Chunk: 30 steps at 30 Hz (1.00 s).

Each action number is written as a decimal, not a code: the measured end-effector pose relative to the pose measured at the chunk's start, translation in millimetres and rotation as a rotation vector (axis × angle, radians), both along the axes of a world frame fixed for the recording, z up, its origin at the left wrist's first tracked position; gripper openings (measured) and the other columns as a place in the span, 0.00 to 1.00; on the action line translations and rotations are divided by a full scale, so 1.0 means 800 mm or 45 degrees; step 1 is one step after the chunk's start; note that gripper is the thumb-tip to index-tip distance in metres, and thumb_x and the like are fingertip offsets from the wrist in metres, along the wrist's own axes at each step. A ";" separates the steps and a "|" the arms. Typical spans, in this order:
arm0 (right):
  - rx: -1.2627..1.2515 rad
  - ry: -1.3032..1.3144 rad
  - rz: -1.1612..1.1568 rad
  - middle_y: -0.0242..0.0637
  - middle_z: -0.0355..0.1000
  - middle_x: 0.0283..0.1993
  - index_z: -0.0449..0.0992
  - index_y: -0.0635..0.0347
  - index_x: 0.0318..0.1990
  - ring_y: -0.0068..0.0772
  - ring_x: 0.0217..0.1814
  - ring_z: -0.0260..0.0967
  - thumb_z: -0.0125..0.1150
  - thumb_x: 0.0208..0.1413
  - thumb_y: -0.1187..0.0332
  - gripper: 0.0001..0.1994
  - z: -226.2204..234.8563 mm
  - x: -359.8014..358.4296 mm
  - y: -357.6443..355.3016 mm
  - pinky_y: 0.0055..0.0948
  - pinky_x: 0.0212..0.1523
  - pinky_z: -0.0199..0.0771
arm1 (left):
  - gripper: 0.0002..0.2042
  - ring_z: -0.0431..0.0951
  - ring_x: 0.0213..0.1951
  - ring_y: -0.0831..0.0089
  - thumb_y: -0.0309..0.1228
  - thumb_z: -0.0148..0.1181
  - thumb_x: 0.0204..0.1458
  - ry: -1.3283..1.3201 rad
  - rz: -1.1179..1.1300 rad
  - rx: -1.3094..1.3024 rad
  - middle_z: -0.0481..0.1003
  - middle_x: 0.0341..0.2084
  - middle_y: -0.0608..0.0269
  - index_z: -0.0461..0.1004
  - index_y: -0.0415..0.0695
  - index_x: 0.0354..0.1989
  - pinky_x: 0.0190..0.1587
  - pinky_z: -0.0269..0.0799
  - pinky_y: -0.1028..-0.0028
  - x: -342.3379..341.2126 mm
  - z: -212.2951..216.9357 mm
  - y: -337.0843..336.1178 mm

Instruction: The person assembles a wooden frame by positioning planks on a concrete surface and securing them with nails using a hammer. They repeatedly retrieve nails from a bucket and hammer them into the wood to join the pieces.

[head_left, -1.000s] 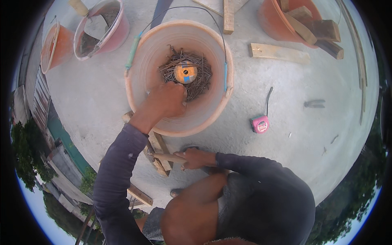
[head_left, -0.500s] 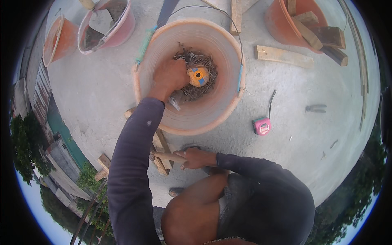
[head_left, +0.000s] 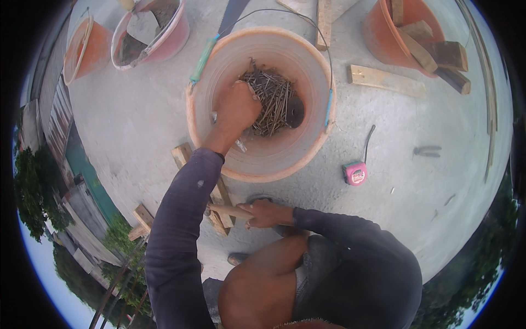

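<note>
A big orange bucket stands on the concrete in front of me, with a pile of rusty nails at its bottom. My left hand reaches down into it and is closed in a fist on the left edge of the nail pile. Close to my knee, my right hand grips a wooden handle that lies across a short wooden batten on the ground. The handle's far end is hidden behind my left sleeve.
A pink tape measure lies right of the bucket. Two more buckets stand at the back left. At the back right an orange tub holds wood blocks, with a short plank beside it. Wood offcuts lie at the left.
My left hand has gone deeper into the bucket and closed on the nails. The orange round object seen among the nails is out of sight. My right hand has stayed put.
</note>
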State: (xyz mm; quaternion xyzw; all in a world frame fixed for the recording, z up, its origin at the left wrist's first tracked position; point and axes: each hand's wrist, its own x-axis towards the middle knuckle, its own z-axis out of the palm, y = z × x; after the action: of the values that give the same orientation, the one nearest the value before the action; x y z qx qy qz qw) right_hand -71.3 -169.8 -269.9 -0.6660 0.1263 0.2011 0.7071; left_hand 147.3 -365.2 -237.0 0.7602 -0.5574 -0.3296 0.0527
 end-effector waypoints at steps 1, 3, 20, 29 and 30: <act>0.006 0.004 0.001 0.58 0.79 0.42 0.60 0.68 0.76 0.60 0.46 0.80 0.71 0.57 0.58 0.42 0.001 0.001 0.000 0.51 0.51 0.76 | 0.13 0.84 0.51 0.43 0.30 0.64 0.56 -0.002 0.198 -0.023 0.83 0.46 0.36 0.84 0.35 0.44 0.57 0.79 0.52 -0.001 0.004 -0.010; -0.019 -0.010 0.011 0.58 0.79 0.42 0.60 0.68 0.76 0.59 0.46 0.80 0.70 0.57 0.59 0.42 0.004 0.002 -0.001 0.51 0.51 0.76 | 0.12 0.85 0.51 0.44 0.30 0.64 0.57 -0.130 0.135 0.034 0.84 0.46 0.38 0.84 0.36 0.45 0.57 0.80 0.53 -0.012 0.015 -0.027; -0.015 0.025 0.046 0.59 0.78 0.36 0.60 0.73 0.75 0.58 0.43 0.81 0.71 0.56 0.60 0.43 0.000 0.008 0.004 0.50 0.48 0.78 | 0.14 0.85 0.48 0.43 0.32 0.69 0.51 0.019 -0.187 0.177 0.84 0.42 0.36 0.85 0.34 0.42 0.54 0.80 0.54 0.027 -0.003 -0.023; -0.044 0.012 0.042 0.61 0.77 0.42 0.62 0.71 0.75 0.60 0.47 0.80 0.71 0.56 0.59 0.42 -0.004 0.008 0.005 0.51 0.50 0.77 | 0.07 0.84 0.36 0.71 0.32 0.71 0.53 0.355 0.010 0.416 0.84 0.26 0.60 0.89 0.43 0.36 0.41 0.77 0.69 0.024 0.048 -0.026; -0.053 0.003 0.050 0.61 0.77 0.42 0.61 0.70 0.76 0.60 0.47 0.80 0.71 0.57 0.59 0.43 -0.006 0.007 0.006 0.51 0.50 0.77 | 0.07 0.83 0.35 0.73 0.32 0.69 0.54 0.401 0.004 0.431 0.83 0.25 0.62 0.89 0.44 0.35 0.40 0.77 0.71 0.026 0.052 -0.029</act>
State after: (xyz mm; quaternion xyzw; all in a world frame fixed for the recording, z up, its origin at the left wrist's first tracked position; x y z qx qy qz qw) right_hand -65.5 -164.6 -274.4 -0.6828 0.1181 0.2131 0.6888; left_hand 168.3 -388.3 -195.4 0.6983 -0.4779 -0.5328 0.0113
